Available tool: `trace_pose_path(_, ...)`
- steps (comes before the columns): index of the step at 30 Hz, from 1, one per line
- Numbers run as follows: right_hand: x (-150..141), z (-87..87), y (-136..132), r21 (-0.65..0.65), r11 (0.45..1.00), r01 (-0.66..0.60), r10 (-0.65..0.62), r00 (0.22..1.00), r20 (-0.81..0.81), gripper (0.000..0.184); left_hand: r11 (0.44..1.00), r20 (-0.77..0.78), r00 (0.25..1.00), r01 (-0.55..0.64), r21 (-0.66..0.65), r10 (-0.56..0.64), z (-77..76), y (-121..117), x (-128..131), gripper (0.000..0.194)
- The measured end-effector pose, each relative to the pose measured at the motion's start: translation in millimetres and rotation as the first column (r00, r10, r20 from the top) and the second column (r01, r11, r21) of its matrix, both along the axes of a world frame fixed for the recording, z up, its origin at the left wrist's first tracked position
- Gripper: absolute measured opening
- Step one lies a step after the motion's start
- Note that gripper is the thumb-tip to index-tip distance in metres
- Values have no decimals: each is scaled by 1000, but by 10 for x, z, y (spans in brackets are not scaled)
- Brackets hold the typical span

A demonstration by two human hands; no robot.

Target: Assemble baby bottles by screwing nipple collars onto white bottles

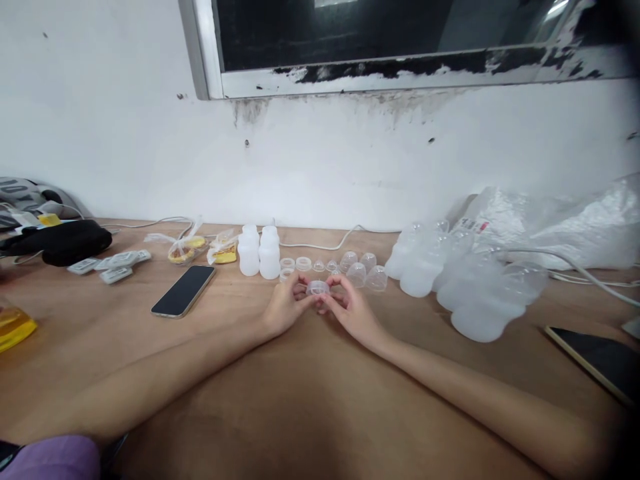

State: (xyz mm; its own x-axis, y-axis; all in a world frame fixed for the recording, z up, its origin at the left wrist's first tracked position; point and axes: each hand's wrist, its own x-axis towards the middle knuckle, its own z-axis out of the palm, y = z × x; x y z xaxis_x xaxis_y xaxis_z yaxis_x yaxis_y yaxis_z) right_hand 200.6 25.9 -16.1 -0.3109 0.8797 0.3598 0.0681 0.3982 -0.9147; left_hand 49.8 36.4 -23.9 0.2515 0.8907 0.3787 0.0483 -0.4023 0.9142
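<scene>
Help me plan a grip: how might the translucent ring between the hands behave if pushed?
The translucent ring is probably light, being small beside the left hand and right hand holding it. It looks fairly stiff, showing a rounded outline while gripped. Pushed on edge, that roundness could let it roll.

Soft light is washing the tabletop [320, 373], dimming toward its near edge; darkness is veiling its near right corner; the window [380, 33] is mirroring glare.

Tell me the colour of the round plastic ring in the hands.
The round plastic ring is translucent whitish, best seen in the head view.
</scene>
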Motion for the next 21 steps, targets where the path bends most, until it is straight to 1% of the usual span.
trace_pose_path(4,-7,16,-14,-1,1000,13,-13,997,70,18,999,-54,998,-40,7,40,32,-31,13,24)
trace_pose_path(10,-22,13,-24,30,999,42,-45,992,120,16,996,-111,990,-77,51,82,88,-73,42,19)
trace_pose_path(14,-35,20,-24,20,997,78,-80,983,168,14,991,-163,979,-115,65,124,93,-78,52,17)
trace_pose_path(16,-38,17,-15,1,997,75,-74,985,158,15,993,-166,980,-106,47,112,72,-60,45,17)
trace_pose_path(18,-39,7,5,-36,998,49,-45,993,106,16,996,-157,983,-86,35,90,39,-30,33,18)
trace_pose_path(21,-33,-11,41,-121,992,18,-17,1000,4,22,994,-144,986,-78,73,87,2,8,14,19)
